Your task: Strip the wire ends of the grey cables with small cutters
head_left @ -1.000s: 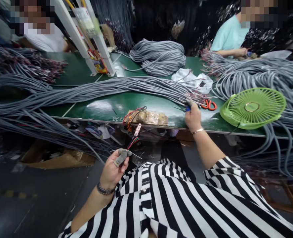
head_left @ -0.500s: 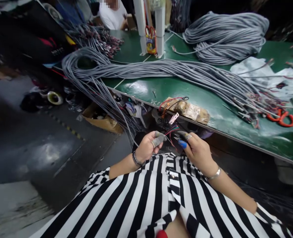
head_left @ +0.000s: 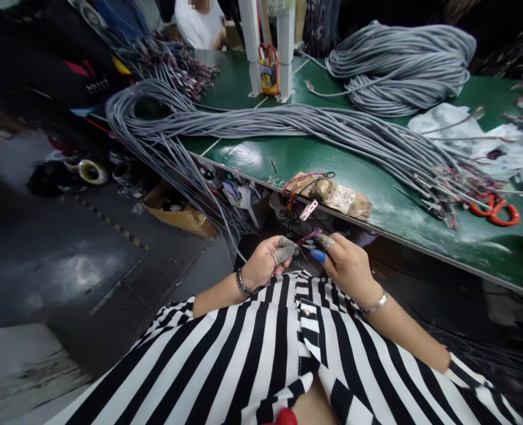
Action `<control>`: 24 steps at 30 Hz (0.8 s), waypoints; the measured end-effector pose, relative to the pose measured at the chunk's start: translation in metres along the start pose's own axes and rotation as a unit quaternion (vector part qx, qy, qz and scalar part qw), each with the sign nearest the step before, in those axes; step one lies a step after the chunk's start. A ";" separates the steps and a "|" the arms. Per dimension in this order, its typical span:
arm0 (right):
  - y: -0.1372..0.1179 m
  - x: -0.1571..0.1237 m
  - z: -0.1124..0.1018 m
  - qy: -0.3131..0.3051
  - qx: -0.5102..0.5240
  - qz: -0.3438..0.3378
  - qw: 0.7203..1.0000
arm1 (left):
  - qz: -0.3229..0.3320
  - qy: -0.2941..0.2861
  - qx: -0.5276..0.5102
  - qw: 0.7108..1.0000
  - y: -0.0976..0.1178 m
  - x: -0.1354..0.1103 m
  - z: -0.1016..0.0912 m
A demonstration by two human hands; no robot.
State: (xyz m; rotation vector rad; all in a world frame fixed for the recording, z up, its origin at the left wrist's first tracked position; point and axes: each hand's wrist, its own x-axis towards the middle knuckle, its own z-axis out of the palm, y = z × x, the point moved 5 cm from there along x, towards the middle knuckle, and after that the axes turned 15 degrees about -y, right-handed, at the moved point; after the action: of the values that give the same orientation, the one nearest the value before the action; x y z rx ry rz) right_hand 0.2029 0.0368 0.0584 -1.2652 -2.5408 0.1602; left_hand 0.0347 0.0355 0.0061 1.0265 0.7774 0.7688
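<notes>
The shirt [head_left: 261,354] is short-sleeved with black-and-white stripes. The left hand [head_left: 264,265] wears grey finger cots [head_left: 283,253], with a dark bracelet [head_left: 242,284] at its 7 o'clock. A silver bangle [head_left: 375,306] sits at 5 o'clock of the right hand [head_left: 349,267].

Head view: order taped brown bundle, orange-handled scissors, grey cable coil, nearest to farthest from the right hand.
1. Taped brown bundle, table edge above right hand.
2. Orange-handled scissors, table's right.
3. Grey cable coil, far side.

Left hand [head_left: 264,265]: wires [head_left: 308,236]; right hand [head_left: 349,269]: blue tool [head_left: 318,255]
</notes>
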 end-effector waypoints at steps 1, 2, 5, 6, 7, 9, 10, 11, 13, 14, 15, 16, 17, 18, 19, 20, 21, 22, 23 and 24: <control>-0.001 0.000 0.000 -0.004 0.001 -0.007 1.000 | -0.002 0.001 -0.001 1.000 0.000 0.000 0.000; -0.002 0.000 -0.001 -0.010 0.003 -0.017 1.000 | -0.005 0.003 -0.001 1.000 -0.001 0.000 0.000; -0.006 0.000 0.001 -0.033 0.015 -0.052 0.998 | -0.010 0.007 -0.007 1.000 0.000 0.000 0.000; -0.007 0.001 0.002 -0.038 0.018 -0.057 0.997 | -0.009 0.006 -0.011 1.000 0.001 -0.001 0.000; -0.007 0.002 0.003 -0.041 0.019 -0.058 0.997 | -0.009 0.003 -0.014 1.000 0.001 -0.001 0.000; -0.005 0.004 0.004 -0.045 0.020 -0.050 0.997 | -0.006 -0.004 -0.018 1.000 0.003 -0.001 0.001; -0.004 0.005 0.005 -0.050 0.021 -0.047 0.997 | -0.006 -0.010 -0.017 1.000 0.003 -0.002 0.001; -0.003 0.007 0.005 -0.057 0.022 -0.046 0.997 | -0.007 -0.015 -0.017 1.000 0.004 -0.002 0.001; -0.002 0.009 0.006 -0.075 0.030 -0.050 0.995 | -0.007 -0.023 -0.018 1.000 0.004 -0.003 0.000; -0.001 0.010 0.006 -0.085 0.038 -0.055 0.994 | -0.008 -0.027 -0.021 0.999 0.003 -0.003 -0.001; 0.000 0.011 0.007 -0.093 0.046 -0.059 0.993 | -0.010 -0.032 -0.026 0.999 0.003 -0.004 -0.001; 0.000 0.011 0.007 -0.099 0.055 -0.065 0.992 | -0.014 -0.036 -0.031 0.999 0.002 -0.004 -0.001; 0.001 0.011 0.007 -0.102 0.065 -0.069 0.990 | -0.020 -0.041 -0.036 0.998 0.002 -0.004 -0.002; 0.002 0.011 0.007 -0.104 0.075 -0.072 0.989 | -0.025 -0.046 -0.041 0.998 0.001 -0.004 -0.002; 0.002 0.011 0.008 -0.105 0.084 -0.073 0.988 | -0.030 -0.050 -0.047 0.997 0.000 -0.004 -0.002; 0.003 0.010 0.009 -0.106 0.092 -0.072 0.987 | -0.033 -0.054 -0.051 0.997 0.000 -0.004 -0.001; 0.004 0.010 0.010 -0.108 0.098 -0.070 0.987 | -0.036 -0.058 -0.054 0.996 -0.001 -0.003 -0.002; 0.004 0.010 0.012 -0.112 0.101 -0.067 0.986 | -0.038 -0.060 -0.055 0.996 -0.001 -0.003 -0.002; 0.004 0.010 0.013 -0.116 0.099 -0.064 0.986 | -0.038 -0.060 -0.055 0.996 -0.001 -0.003 -0.002; 0.004 0.010 0.014 -0.118 0.093 -0.062 0.987 | -0.037 -0.059 -0.053 0.996 -0.002 -0.002 -0.003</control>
State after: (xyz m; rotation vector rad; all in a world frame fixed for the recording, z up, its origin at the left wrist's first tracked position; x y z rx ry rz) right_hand 0.1961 0.0478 0.0459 -1.0705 -2.7149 0.5360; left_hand 0.0317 0.0340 0.0040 0.9340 0.6624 0.6730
